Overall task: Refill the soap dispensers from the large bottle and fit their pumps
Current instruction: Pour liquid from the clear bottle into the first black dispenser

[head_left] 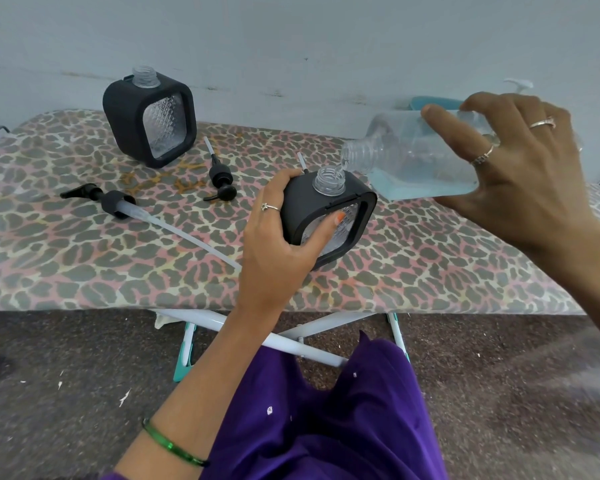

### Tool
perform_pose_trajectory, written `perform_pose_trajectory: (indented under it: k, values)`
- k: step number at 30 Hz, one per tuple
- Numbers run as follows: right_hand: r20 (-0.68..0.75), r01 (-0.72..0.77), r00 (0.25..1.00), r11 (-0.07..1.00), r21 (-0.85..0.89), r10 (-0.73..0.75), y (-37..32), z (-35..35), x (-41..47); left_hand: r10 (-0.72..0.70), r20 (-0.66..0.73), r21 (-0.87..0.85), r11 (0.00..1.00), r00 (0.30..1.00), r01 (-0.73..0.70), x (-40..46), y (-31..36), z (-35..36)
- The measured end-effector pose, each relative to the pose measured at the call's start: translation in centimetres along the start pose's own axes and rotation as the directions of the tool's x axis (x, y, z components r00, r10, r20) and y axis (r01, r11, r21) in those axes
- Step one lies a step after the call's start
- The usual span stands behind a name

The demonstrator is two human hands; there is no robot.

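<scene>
Large bottle [426, 157] near-horizontal, mouth leftward over dispenser [329, 216].

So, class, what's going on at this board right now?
A person is tipping a large clear bottle of blue liquid with the right hand, its mouth over the open neck of the near dispenser, which the left hand grips to steady it. A second dispenser stands open at the back. Two short pumps and a long pump lie loose on the leopard-print board, none fitted yet.
</scene>
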State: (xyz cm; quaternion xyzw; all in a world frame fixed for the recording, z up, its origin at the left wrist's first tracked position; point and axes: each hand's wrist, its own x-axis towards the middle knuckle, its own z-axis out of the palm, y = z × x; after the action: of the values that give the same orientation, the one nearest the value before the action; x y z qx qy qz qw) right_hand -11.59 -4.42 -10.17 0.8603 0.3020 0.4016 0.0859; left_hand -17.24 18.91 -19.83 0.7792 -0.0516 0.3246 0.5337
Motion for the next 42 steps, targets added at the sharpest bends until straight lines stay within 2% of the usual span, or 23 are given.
perform_pose_trajectory:
  k: [42]
  values:
    - [-0.027, 0.005, 1.0, 1.0, -0.015, -0.005, 0.41, -0.39, 0.39, 0.004, 0.009, 0.004, 1.0, 1.0, -0.005, 0.04, -0.38, 0.1]
